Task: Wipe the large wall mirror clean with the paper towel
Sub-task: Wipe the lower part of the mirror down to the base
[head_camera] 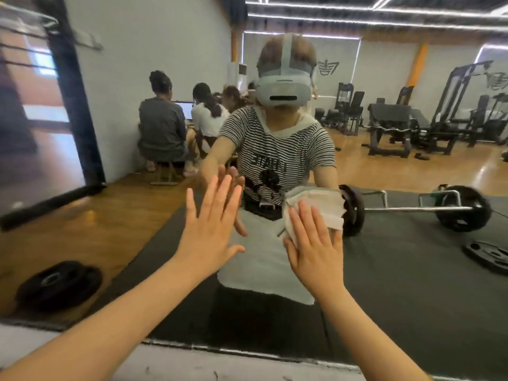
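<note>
The large wall mirror (398,257) fills nearly the whole view and reflects a gym. My left hand (209,229) lies flat on the glass with its fingers spread and nothing in it. My right hand (313,248) presses a crumpled white paper towel (321,204) flat against the mirror, just right of centre; the towel sticks out above and beside my fingers. My own reflection, in a striped shirt and a headset, stands behind both hands.
The mirror's lower edge (247,350) meets a pale ledge at the bottom. Reflected in the glass are a barbell (412,209) on a dark mat, weight plates (59,284), gym machines at the right, and several seated people at the left.
</note>
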The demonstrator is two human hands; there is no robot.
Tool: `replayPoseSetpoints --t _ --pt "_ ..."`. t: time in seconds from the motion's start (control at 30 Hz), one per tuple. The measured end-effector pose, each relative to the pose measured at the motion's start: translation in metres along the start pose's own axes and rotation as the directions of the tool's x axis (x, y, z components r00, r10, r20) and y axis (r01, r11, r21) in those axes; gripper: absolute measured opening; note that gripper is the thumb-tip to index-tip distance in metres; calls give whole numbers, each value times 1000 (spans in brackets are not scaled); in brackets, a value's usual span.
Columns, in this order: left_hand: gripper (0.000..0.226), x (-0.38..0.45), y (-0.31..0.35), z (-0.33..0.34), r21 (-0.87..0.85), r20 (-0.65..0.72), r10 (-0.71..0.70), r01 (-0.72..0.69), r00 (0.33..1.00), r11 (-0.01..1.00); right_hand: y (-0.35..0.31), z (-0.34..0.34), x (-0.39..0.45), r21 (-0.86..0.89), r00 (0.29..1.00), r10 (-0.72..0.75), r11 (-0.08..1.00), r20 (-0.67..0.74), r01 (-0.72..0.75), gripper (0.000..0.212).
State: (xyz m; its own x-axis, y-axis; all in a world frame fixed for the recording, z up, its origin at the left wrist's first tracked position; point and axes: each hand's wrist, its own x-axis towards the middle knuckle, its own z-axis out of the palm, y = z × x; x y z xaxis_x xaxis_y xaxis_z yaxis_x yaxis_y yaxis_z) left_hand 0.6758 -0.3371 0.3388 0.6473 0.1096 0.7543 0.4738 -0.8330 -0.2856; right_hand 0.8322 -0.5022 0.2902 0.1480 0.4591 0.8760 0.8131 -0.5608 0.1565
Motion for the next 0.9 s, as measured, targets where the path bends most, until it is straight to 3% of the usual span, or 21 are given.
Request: replayPoseSetpoints --t 0.13,0.27,0.47,0.6,0.8,0.9 --pt "156 16 56 13 -25 67 -90 92 994 995 10 5 -3 80 999 -45 996 -9 45 62" --pt "137 10 60 11 -28 108 -123 127 986 992 17 6 -4 121 995 -97 988 3 96 69" --pt "149 12 66 -2 12 205 -194 196 959 981 18 -1 -7 127 987 -152 981 42 146 72" --pt "139 15 75 -12 43 260 -232 229 937 972 23 -4 -6 82 980 -188 980 65 182 80" --pt "134 23 92 -17 58 178 -300 295 937 954 31 4 -5 50 972 -224 974 65 221 72" --pt "144 25 97 -8 34 156 -298 296 942 955 29 6 -3 41 975 -217 976 40 215 67"
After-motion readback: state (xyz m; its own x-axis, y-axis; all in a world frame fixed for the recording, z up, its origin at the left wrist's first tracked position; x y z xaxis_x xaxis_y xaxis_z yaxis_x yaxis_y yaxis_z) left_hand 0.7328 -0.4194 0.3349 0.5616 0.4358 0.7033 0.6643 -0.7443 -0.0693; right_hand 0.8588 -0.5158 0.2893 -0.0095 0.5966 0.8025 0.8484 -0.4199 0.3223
